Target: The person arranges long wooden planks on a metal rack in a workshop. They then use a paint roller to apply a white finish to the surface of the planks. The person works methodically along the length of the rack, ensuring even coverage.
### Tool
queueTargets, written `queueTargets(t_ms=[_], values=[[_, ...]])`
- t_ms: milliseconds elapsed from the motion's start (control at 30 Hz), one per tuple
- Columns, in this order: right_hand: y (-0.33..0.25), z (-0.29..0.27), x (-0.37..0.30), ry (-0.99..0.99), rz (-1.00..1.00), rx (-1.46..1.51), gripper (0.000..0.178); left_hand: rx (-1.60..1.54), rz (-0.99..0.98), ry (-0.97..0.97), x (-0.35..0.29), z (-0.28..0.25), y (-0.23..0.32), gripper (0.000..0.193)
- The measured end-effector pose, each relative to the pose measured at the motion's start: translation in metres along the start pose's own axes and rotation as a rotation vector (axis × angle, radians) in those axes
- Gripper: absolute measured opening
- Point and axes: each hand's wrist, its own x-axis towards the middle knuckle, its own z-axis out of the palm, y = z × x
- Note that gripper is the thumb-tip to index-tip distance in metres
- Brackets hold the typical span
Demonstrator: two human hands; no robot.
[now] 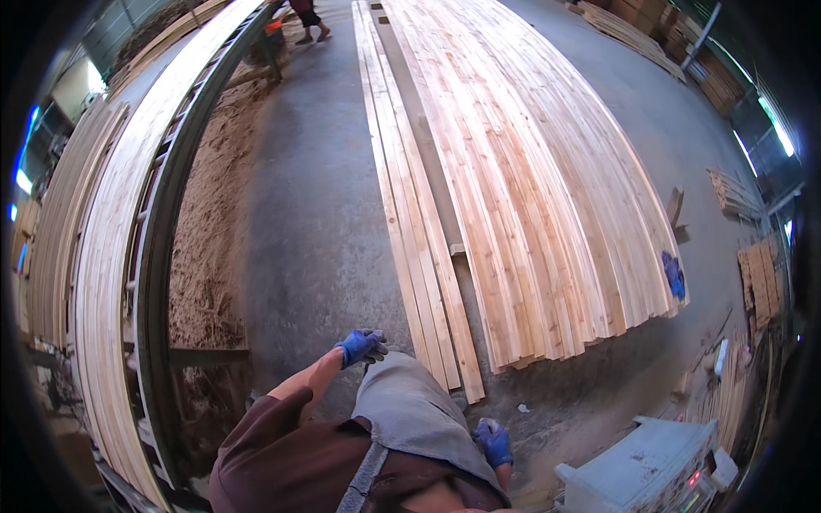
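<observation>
Both my hands wear blue gloves. My left hand hangs in front of my grey apron, its fingers loosely curled with nothing seen in them. It is near the lower ends of a few narrow wooden boards lying lengthwise, and touches none of them. Low at my right side, my right hand is beside the apron, partly turned from view, its fingers curled and no object showing. Ahead and to the right lies a wide layer of long pale planks, side by side with uneven near ends.
At left, a dark-framed roller conveyor carries long boards, with sawdust heaped alongside. A blue-grey machine with red lights stands at lower right. Blue gloves lie on the planks' right edge. Another person's legs show far ahead.
</observation>
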Motion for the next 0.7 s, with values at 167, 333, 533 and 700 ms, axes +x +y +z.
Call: queueTargets(t_ms=[167,333,533,700], values=[[-0.007,-0.043,0.035,0.006,-0.008,-0.003,0.022,0.032,0.046,0.138,-0.041,-0.022,-0.059,0.042],[0.005,-0.045,0.065,-0.035,-0.048,-0.124,0.020,-0.184,-0.147,0.338,-0.071,-0.088,-0.162,0.047],[-0.082,0.027,0.110,-0.132,0.101,-0.227,0.019,-0.308,-0.362,0.343,-0.054,-0.158,-0.195,0.053],[-0.115,0.085,0.186,-0.255,0.318,-0.194,0.022,-0.348,0.078,0.452,-0.033,-0.215,-0.150,0.044]])
